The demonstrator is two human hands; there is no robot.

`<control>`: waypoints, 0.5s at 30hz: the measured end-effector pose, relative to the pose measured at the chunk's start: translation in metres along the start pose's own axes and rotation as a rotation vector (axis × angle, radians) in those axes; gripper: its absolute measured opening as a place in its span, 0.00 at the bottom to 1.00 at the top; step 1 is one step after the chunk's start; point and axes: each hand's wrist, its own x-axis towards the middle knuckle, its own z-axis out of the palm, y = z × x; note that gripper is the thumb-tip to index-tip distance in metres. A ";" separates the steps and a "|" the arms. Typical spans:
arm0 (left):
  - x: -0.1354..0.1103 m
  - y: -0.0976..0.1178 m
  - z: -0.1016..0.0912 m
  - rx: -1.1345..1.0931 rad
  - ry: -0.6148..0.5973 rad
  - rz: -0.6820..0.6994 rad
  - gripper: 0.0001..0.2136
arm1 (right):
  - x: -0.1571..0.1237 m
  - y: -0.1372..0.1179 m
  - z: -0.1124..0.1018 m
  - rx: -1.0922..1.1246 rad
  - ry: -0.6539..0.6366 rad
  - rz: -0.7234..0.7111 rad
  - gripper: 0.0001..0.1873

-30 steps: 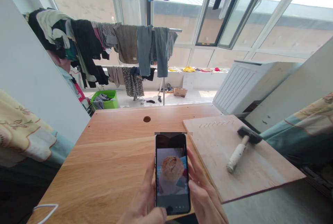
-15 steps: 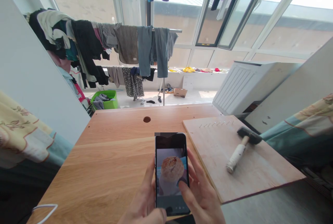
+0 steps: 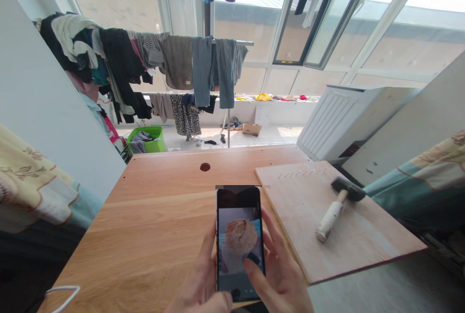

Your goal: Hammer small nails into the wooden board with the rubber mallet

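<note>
A black smartphone (image 3: 236,281) is held upright above the near part of the wooden table (image 3: 145,235). Its screen shows a picture of a round, brownish, bread-like object. My left hand (image 3: 203,274) is closed around the phone's left side, its thumb along the bottom corner. On the other side, my right hand (image 3: 281,274) grips the right edge with fingers behind it, while its thumb lies over the lower right of the screen. Right of the hands, a hammer (image 3: 332,216) with a black head and whitish handle rests on a flat board (image 3: 363,235).
Several nails (image 3: 301,173) stand in a row at the board's far edge, and the board overhangs the table on the right. A white cable (image 3: 69,289) lies at the near left corner. Beyond are a loaded drying rack (image 3: 228,129) and a green basket (image 3: 156,141).
My right thumb has shifted slightly left on the phone's screen. Both hands keep their hold on the phone, and the hammer and board have not moved.
</note>
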 end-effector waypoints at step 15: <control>-0.004 -0.004 0.003 -0.092 0.097 -0.045 0.46 | -0.012 -0.005 -0.004 0.085 -0.061 0.122 0.36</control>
